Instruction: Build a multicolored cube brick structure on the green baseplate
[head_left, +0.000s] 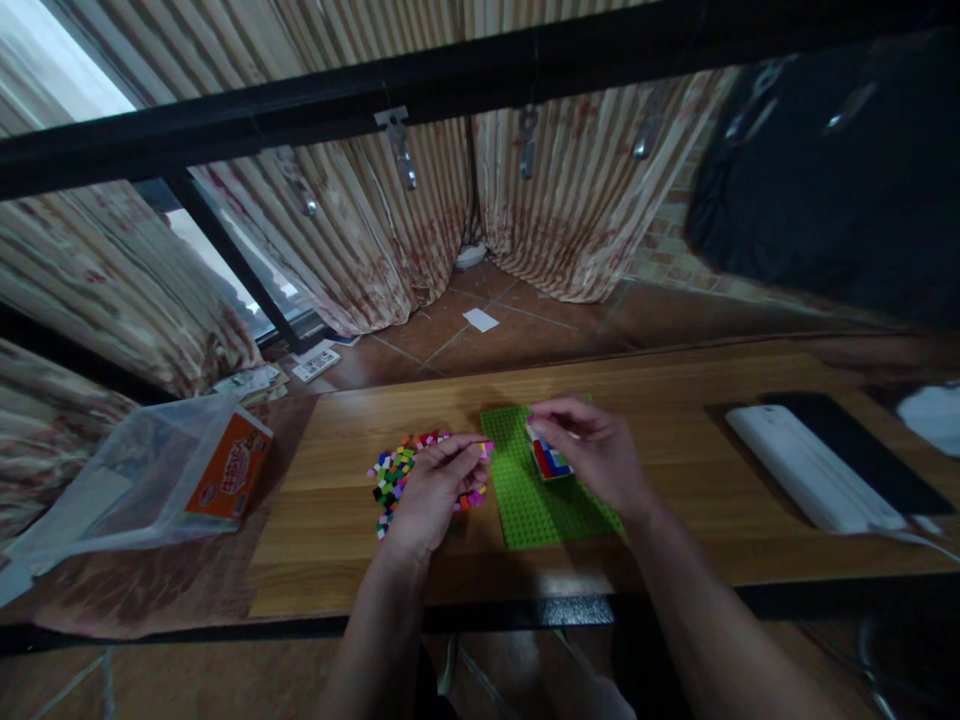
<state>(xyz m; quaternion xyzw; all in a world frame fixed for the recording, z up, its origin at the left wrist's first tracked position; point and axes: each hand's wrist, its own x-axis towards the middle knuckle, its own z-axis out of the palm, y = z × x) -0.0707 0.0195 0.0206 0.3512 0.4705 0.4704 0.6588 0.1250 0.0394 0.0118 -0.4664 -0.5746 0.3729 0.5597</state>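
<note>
My left hand [439,485] is closed in a pinch over the right side of the loose brick pile. Between its thumb and forefinger are small pink and yellow toy bricks [486,449]. A multicoloured pile of toy bricks [390,480] lies under and beside that hand. To the right, a green studded baseplate [517,510] lies flat on the table. On it stands a small brick build [550,462] with red, blue and white parts. My right hand [592,445] is closed at the build's far left corner, its fingertips on a small pinkish brick. The palm hides part of the build.
The wooden table [330,560] has a dark front edge. A clear plastic bin [157,470] with an orange label stands left. On the right lie a white device [814,470] with a cable and a dark flat panel [870,450]. A black bar [480,75] crosses above, before curtains.
</note>
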